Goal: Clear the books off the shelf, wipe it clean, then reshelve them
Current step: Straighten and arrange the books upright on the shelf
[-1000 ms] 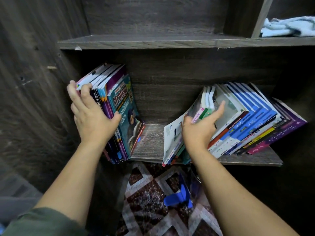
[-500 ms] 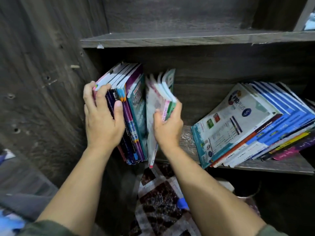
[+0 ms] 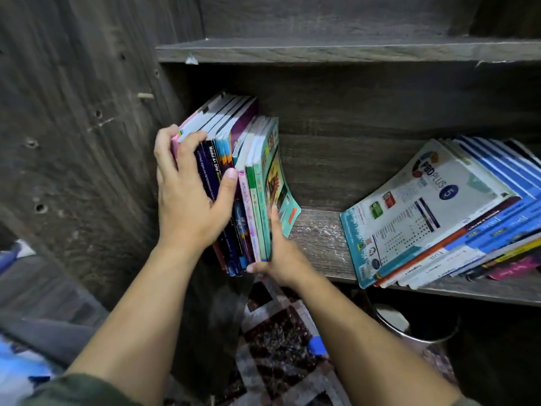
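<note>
Left hand: our left hand clamps the upright books at the shelf's left end, fingers wrapped over the far side, thumb pressed on the spines; it has kept that hold for the last second
Right hand: our right hand holds the thin workbooks, fingers flat up the outer green cover and thumb hooked under the bottom of the spines
What changed: a second ago this hand was reaching into the leaning pile; half a second ago it carried the thin ones upright across the gap; now they touch the left block
Leaning pile: shorter, with the PBD Plus workbook now showing as its front cover, tilted against the right side
Shelf board: the shelf board lies bare between the two groups, with pale scuffs or dust
Meaning for the task: we judge the books are being gathered into one upright block; whether that block is about to be lifted out or is being reshelved, we cannot tell
Left to do: the leaning pile has yet to be moved
</note>
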`<state>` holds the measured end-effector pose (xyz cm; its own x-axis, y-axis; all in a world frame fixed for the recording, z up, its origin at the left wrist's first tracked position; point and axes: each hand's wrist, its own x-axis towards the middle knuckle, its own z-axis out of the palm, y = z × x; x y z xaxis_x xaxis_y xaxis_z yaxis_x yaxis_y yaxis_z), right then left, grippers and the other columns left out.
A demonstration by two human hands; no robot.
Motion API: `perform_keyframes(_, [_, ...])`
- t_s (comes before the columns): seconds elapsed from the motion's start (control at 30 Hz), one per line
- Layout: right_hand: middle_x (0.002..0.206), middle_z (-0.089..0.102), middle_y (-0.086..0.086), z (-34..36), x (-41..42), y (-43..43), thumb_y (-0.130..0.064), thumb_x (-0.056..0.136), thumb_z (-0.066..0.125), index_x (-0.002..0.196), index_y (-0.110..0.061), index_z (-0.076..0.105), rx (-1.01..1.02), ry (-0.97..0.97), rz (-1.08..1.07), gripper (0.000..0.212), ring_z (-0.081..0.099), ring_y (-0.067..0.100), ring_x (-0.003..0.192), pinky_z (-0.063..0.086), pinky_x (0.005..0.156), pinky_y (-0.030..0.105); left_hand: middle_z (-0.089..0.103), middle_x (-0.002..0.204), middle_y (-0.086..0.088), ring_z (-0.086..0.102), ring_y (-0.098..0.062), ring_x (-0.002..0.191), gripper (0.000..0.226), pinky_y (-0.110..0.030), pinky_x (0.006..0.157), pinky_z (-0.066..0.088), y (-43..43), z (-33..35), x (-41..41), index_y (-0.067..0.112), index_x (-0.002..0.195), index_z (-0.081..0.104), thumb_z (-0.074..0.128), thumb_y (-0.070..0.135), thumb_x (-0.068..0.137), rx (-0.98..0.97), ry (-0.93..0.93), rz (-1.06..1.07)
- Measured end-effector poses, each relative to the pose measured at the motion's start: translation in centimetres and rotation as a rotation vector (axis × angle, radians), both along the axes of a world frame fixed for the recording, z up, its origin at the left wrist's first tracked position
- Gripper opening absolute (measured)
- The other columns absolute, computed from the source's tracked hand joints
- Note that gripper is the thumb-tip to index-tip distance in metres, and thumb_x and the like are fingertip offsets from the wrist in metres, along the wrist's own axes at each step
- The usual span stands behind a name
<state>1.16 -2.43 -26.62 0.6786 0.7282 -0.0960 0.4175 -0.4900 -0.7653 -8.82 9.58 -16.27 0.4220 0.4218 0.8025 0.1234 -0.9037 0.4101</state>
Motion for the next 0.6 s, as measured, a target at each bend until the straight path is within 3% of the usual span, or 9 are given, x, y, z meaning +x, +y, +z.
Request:
perform_keyframes(0.13, [0.137,0.055,0.014,-0.9,0.1,0.2,-0.032,0.077,0.08,0.147,-0.048,-0.018,0.045,-0.098,-0.069,0.121,0.055,0.031,0.119,0.042,0.103,0.041,0.02,0.149,-0.016,0.028,-0.024,0.137,0.078,-0.037,0.109,0.032,-0.2,0.0,-0.1,0.011,0.137,0.037,0.069,0.05,0.077,-0.001,0.041,0.02])
perform_keyframes(0.27, [0.135,0.055,0.015,0.4,0.8,-0.6,-0.033,0.077,0.08,0.145,-0.054,-0.014,-0.088,-0.089,-0.028,0.118,0.055,0.031,0.12,0.043,0.103,0.043,0.012,0.153,-0.014,0.019,-0.025,0.142,0.103,-0.043,0.112,0.03,-0.4,0.0,0.0,0.015,0.139,0.03,0.083,0.057,0.06,-0.009,0.122,0.068])
perform_keyframes(0.43, [0.136,0.051,0.008,5.7,2.1,-4.2,-0.037,0.086,0.069,0.15,-0.039,0.023,-0.291,-0.434,-0.029,0.078,0.051,0.03,0.122,0.046,0.092,0.041,0.013,0.156,-0.018,0.019,-0.04,0.138,0.105,-0.051,0.111,0.026,-1.7,0.4,0.5,0.011,0.14,0.031,0.076,0.066,0.062,0.039,0.154,0.25])
perform_keyframes(0.53, [0.139,0.048,0.008,8.6,2.8,-7.2,-0.041,0.087,0.064,0.144,-0.031,0.038,-0.278,-0.581,-0.156,0.064,0.045,0.031,0.127,0.043,0.101,0.042,0.011,0.159,-0.016,0.01,-0.04,0.144,0.1,-0.054,0.113,0.017,-2.5,0.5,0.8,0.01,0.143,0.031,0.072,0.063,0.068,0.174,0.212,0.254])
perform_keyframes(0.6, [0.145,0.042,0.009,9.9,3.4,-9.5,-0.045,0.086,0.062,0.142,-0.029,0.041,-0.299,-0.673,-0.28,0.062,0.034,0.033,0.135,0.032,0.11,0.045,0.015,0.158,-0.014,0.006,-0.042,0.145,0.099,-0.058,0.113,0.015,-3.0,0.4,1.1,0.011,0.145,0.031,0.072,0.06,0.07,0.223,0.266,0.247])
